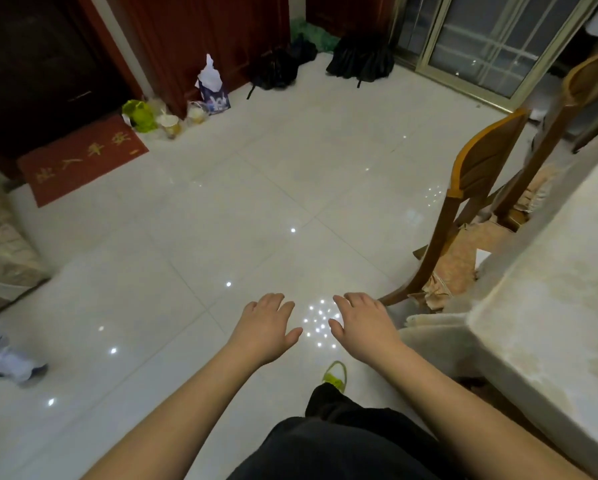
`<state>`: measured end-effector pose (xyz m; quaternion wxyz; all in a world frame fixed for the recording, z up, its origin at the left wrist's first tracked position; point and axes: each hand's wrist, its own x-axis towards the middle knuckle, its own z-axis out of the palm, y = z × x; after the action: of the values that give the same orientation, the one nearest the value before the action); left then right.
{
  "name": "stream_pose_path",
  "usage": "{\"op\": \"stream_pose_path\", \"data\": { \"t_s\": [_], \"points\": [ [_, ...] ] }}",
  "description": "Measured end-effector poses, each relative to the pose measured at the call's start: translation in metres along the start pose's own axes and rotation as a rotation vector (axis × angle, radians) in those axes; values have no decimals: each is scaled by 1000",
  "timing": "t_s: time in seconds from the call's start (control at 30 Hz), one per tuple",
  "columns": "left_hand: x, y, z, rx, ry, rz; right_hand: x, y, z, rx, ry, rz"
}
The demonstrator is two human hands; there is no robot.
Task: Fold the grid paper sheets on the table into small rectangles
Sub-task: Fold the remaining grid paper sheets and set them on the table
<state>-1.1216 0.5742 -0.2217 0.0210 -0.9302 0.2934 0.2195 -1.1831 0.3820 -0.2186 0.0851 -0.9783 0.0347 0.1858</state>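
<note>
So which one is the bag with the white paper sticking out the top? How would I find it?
Look at the dark red wooden wall at the far side of the white tiled floor. At its foot stands a row of things; the blue and white bag is the tallest. Its neighbours are low cups and a green bag; only this one has torn white paper poking up.

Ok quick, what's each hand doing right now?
Left hand: open, holding nothing, over the floor.
Right hand: open, holding nothing.

Floor: glossy white tiled floor [221,188], speckled with light reflections
Doormat: red rectangular doormat [83,159], gold characters, centre left
Chair: orange-brown wooden chair [477,188], right
Worktop: cream mottled worktop [550,289], right edge
Shoe: yellow-green shoe [335,375], lower centre
</note>
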Motion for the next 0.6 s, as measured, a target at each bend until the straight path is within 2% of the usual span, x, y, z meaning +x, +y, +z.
{"op": "stream_pose_path", "data": {
  "t_s": [0.33,0.6],
  "points": [
    [106,-13,-66,54,-43,6,109,34,-58,54,-34,30],
    [199,-68,-101,70,-77,46,194,39,-84,74,-60,92]
  ]
}}
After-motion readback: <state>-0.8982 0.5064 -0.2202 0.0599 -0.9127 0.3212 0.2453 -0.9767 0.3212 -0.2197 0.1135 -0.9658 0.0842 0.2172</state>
